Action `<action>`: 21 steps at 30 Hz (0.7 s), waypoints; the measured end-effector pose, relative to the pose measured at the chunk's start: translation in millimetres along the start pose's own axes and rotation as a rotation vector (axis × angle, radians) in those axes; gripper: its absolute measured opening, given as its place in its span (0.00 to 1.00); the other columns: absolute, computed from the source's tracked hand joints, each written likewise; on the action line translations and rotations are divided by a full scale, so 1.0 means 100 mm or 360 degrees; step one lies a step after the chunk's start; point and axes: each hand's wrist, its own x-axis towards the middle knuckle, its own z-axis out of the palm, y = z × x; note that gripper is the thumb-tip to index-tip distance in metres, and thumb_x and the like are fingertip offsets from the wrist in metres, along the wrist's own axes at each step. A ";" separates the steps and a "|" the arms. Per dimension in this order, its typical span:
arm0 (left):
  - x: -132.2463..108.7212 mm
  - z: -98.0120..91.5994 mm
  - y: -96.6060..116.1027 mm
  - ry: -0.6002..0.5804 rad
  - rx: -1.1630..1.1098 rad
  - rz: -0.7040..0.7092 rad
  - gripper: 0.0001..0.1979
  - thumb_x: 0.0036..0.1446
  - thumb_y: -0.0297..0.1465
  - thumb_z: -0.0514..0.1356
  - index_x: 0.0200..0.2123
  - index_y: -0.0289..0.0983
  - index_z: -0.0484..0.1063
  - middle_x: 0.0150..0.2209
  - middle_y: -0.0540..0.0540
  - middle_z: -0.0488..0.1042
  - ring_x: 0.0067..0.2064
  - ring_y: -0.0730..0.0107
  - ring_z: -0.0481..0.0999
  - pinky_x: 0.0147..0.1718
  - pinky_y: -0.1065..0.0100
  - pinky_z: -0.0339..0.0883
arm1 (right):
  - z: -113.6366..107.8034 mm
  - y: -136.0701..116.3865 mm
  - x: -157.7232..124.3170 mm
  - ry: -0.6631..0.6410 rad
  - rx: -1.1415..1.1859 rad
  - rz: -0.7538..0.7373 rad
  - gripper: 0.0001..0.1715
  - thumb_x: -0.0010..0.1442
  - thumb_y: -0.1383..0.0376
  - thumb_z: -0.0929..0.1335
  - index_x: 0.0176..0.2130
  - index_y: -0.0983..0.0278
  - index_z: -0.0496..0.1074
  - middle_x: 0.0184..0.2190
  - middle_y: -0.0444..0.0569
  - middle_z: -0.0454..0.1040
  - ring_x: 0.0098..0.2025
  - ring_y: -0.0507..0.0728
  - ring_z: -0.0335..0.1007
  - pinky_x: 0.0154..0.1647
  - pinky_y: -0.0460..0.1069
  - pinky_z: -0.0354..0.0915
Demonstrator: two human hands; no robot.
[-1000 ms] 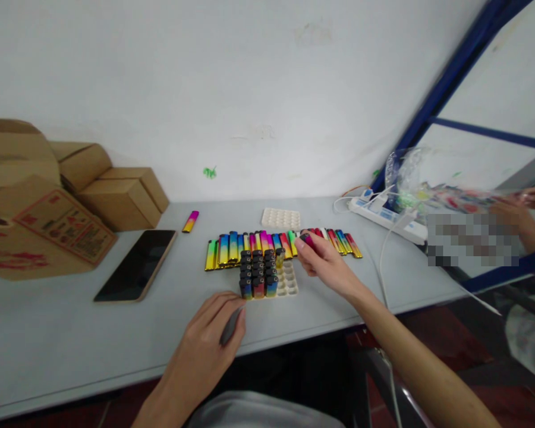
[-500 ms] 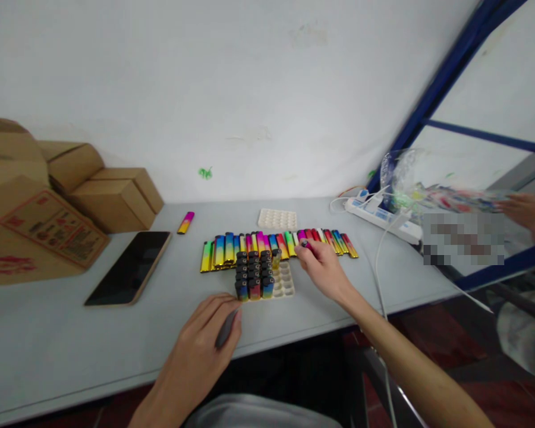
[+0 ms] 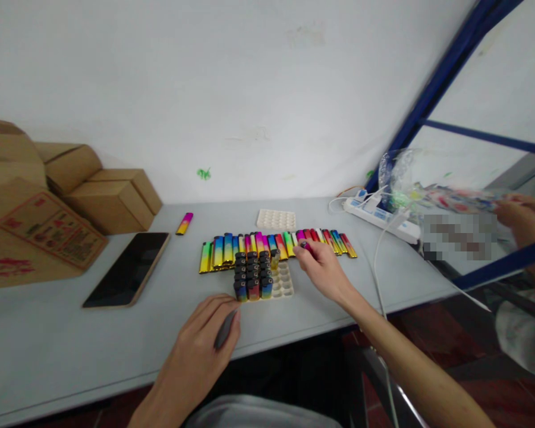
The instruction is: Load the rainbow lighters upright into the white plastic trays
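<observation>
My right hand (image 3: pixel 323 270) is closed in a pinch on a lighter (image 3: pixel 306 245), of which only a dark and purple end shows. It hovers at the right of a white moulded tray (image 3: pixel 286 289) with round pockets. Black-topped lighters (image 3: pixel 253 285) stand upright in its left columns, and a yellowish one (image 3: pixel 274 260) stands a column further right. Behind the tray lies a row of shiny multicoloured lighters (image 3: pixel 228 249). Near the tray's front left corner, my left hand (image 3: pixel 205 333) rests on the table edge, its fingers curled round a dark grey rounded object (image 3: pixel 225 329).
A second pocketed tray (image 3: pixel 276 219) lies near the wall. Left are a tablet (image 3: pixel 127 270), a single pink-yellow lighter (image 3: pixel 184 223) and cardboard boxes (image 3: pixel 111 199). Right are a power strip (image 3: pixel 381 219), a white cable (image 3: pixel 377 267) and a blue frame (image 3: pixel 446 77). Another person's hands (image 3: pixel 517 214) hold a colourful plastic bag.
Both my hands keep nearly the same place and grip. The other person's hands have moved slightly left with the plastic bag. The whole view has shifted a little.
</observation>
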 end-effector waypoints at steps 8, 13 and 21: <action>-0.01 0.01 0.00 -0.0005 0.0029 -0.0011 0.06 0.69 0.25 0.58 0.47 0.36 0.73 0.44 0.43 0.77 0.49 0.64 0.78 0.55 0.62 0.71 | -0.08 0.02 -0.05 -0.0243 0.0281 -0.0019 0.17 0.73 0.49 0.62 0.47 0.59 0.66 0.28 0.40 0.67 0.27 0.52 0.64 0.29 0.47 0.63; 0.00 0.01 0.00 -0.0003 0.0025 -0.0034 0.07 0.69 0.26 0.57 0.47 0.37 0.73 0.44 0.43 0.77 0.49 0.63 0.78 0.55 0.61 0.72 | -0.09 0.09 -0.06 -0.0228 0.0232 -0.0323 0.13 0.71 0.55 0.67 0.49 0.59 0.73 0.44 0.51 0.74 0.48 0.57 0.73 0.47 0.53 0.73; 0.01 -0.01 0.01 0.0020 0.0030 -0.0015 0.07 0.69 0.26 0.58 0.47 0.38 0.74 0.44 0.44 0.78 0.48 0.64 0.79 0.55 0.63 0.72 | -0.02 0.10 -0.01 -0.0151 0.0238 -0.0218 0.16 0.62 0.57 0.76 0.47 0.62 0.80 0.36 0.49 0.83 0.36 0.57 0.80 0.42 0.53 0.77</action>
